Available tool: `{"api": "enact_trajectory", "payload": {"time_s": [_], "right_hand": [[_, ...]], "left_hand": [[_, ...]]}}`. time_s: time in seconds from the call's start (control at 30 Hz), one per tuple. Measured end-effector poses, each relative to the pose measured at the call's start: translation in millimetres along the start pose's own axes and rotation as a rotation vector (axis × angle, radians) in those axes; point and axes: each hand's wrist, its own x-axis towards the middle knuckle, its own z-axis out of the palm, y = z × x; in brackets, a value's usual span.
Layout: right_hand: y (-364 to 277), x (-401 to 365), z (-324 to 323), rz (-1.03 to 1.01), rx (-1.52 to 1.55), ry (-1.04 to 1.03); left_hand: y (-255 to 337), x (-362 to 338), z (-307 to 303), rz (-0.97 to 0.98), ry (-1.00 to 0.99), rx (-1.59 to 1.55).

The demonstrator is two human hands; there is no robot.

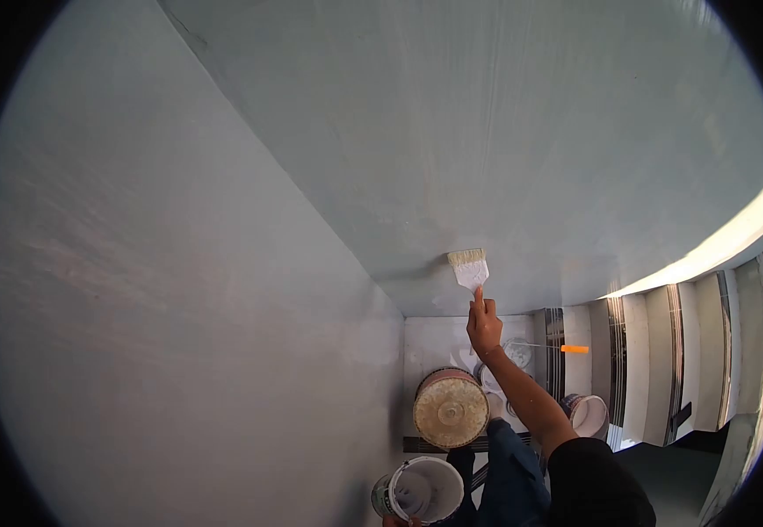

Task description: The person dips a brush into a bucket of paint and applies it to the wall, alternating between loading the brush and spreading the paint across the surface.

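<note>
My right hand (484,327) is closed around the handle of a wide, flat paintbrush (469,270). The bristles point up at the grey-blue wall (522,167), close over its lower part, and a shadow falls to the left of them. At the bottom of the view my left hand (402,521) grips a paint bucket (382,498), only its fingers showing at the near rim. Pale paint coats the inside of this bucket.
A large round drum with a stained lid (452,413) stands on the floor by my feet. Right of my arm are an open bucket (605,413) and an orange-handled tool (574,350). Stairs (658,351) run along the right. Another wall (179,307) meets the painted one at a corner.
</note>
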Motion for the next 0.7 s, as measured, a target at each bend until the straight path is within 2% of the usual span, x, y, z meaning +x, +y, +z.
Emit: {"api": "enact_trajectory", "payload": {"time_s": [0.07, 0.13, 0.2, 0.23, 0.27, 0.37, 0.4, 0.5, 0.53, 0.63, 0.7], "right_hand": [[39, -51, 44, 0.010, -0.036, -0.063], [79, -92, 72, 0.063, -0.086, -0.192], [104, -133, 90, 0.105, -0.125, -0.367], [115, -142, 96, 0.146, -0.143, -0.469], [126, -155, 99, 0.151, -0.121, -0.523], [153, -195, 106, 0.203, -0.128, -0.669], [158, -203, 106, 0.223, -0.124, -0.695], [187, -246, 124, 0.228, 0.135, -0.578], [187, -248, 128, 0.585, 0.334, -0.722], [192, -236, 144, 1.400, 0.755, -0.924], [186, -217, 163, 1.534, 0.830, -0.933]], "left_hand": [[-34, 2, 21, -0.045, 0.002, -0.009], [-36, 8, 36, -0.094, -0.053, 0.046], [-33, 14, 58, -0.115, -0.063, 0.098], [-3, 24, 66, -0.133, -0.073, 0.146], [13, 31, 75, -0.091, -0.095, 0.188], [-8, 35, 103, 0.023, -0.084, 0.261], [-5, 38, 110, -0.038, -0.083, 0.289], [-18, 40, 124, -0.153, -0.062, 0.236], [-19, 42, 126, -0.162, -0.060, 0.249], [-17, 46, 136, -0.199, -0.022, 0.254], [-18, 52, 144, -0.243, 0.015, 0.230]]}}
